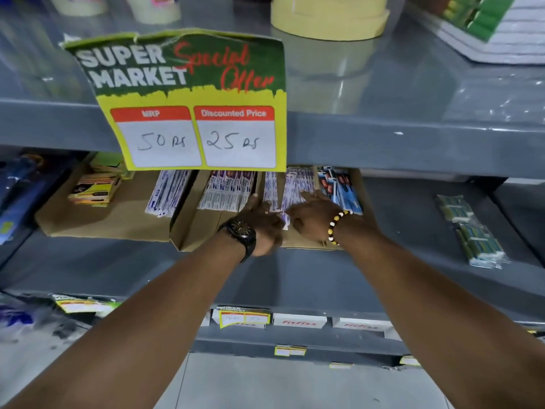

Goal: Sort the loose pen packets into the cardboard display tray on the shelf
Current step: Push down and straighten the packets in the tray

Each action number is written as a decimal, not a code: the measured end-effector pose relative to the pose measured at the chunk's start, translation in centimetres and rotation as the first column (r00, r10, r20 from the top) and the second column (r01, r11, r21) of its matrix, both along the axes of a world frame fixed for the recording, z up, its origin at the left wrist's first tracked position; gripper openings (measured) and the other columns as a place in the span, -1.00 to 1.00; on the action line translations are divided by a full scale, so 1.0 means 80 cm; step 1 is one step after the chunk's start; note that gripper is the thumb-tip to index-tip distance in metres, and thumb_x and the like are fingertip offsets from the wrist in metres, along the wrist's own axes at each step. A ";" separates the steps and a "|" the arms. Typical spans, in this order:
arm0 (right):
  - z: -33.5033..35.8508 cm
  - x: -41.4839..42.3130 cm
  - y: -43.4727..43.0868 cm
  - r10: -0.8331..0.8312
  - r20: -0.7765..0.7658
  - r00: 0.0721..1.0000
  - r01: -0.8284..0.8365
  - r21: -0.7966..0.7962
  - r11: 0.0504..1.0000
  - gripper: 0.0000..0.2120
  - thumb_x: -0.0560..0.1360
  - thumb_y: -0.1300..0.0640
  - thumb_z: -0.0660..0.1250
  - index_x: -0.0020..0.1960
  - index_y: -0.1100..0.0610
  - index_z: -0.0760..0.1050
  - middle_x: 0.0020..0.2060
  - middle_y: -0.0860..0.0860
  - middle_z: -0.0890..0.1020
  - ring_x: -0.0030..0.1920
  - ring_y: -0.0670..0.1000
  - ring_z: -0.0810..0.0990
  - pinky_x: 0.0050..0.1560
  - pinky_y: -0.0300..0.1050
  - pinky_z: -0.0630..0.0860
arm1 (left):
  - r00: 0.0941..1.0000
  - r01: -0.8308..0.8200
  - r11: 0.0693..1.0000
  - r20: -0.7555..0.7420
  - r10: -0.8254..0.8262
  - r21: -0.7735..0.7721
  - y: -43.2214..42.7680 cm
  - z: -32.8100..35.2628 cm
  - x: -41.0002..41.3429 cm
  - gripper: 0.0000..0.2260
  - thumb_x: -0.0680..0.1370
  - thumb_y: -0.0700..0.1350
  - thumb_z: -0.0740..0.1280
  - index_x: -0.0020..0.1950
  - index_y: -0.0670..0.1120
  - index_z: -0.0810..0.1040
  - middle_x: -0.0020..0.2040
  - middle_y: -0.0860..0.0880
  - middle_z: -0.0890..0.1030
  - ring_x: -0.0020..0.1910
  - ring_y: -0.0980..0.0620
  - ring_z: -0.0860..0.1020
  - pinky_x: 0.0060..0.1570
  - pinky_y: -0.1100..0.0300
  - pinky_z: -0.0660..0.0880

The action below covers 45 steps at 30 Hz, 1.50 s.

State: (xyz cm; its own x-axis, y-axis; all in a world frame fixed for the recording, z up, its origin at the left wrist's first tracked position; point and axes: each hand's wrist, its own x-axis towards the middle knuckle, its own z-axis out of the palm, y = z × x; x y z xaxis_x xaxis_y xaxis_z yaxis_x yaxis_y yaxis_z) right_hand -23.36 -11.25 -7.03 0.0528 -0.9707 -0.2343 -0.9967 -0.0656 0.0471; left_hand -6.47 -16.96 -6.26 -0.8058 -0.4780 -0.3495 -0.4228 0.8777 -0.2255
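While both hands reach into the cardboard display tray (pixel 188 240), the left hand (pixel 262 222) and right hand (pixel 312 215) lie spread, fingers loose, on white pen packets (pixel 290 187) just beyond their fingertips. Likely light, slick and floppy; pinch the packet edges.

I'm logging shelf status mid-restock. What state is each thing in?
Cardboard display tray: open-topped, partly filled.
White pen packets: standing in leaning rows.
Blue pen packets: stacked at tray's right end.
Left hand: resting on packets; grip unclear.
Right hand: fingers spread over packets.
Price sign: hanging, top edge torn.
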 end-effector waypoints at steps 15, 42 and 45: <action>-0.004 -0.001 0.005 -0.009 -0.016 1.000 0.009 -0.004 1.000 -0.53 0.59 -0.09 -0.05 0.28 -0.02 0.54 0.35 -0.11 0.51 0.57 0.09 0.02 0.51 0.21 -0.18 | 0.986 -0.162 0.987 0.037 0.162 -0.008 -0.017 -0.014 -0.026 -0.36 0.60 0.24 -0.20 0.63 -0.02 -0.04 0.65 0.01 -0.06 0.60 -0.10 -0.25 0.48 -0.26 -0.34; -0.007 -0.007 0.012 -0.058 -0.041 0.997 0.058 -0.003 0.998 -0.46 0.57 -0.11 -0.10 0.22 0.04 0.57 0.30 -0.09 0.55 0.57 0.12 0.00 0.46 0.31 -0.31 | 0.992 -0.125 0.991 -0.026 0.126 0.049 -0.030 -0.014 -0.020 -0.42 0.58 0.22 -0.16 0.47 0.09 0.38 0.51 0.05 0.40 0.61 -0.09 -0.06 0.47 -0.22 -0.37; -0.004 -0.008 0.014 -0.034 -0.027 0.999 0.034 -0.009 0.999 -0.49 0.58 -0.08 -0.09 0.30 0.02 0.50 0.38 -0.07 0.47 0.57 0.13 0.00 0.46 0.35 -0.25 | 0.992 -0.111 0.993 -0.058 0.114 0.050 -0.029 -0.015 -0.020 -0.44 0.59 0.21 -0.16 0.52 0.09 0.28 0.55 0.08 0.31 0.61 -0.11 -0.07 0.47 -0.23 -0.34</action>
State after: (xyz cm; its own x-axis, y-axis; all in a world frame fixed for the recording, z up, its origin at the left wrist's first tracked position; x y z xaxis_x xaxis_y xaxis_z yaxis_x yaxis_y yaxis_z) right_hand -23.96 -10.12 -7.31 0.0133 -0.9739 -0.2265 -0.9968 -0.0309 0.0743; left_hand -8.11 -19.25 -7.45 -0.7683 -0.5511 -0.3255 -0.5310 0.8328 -0.1566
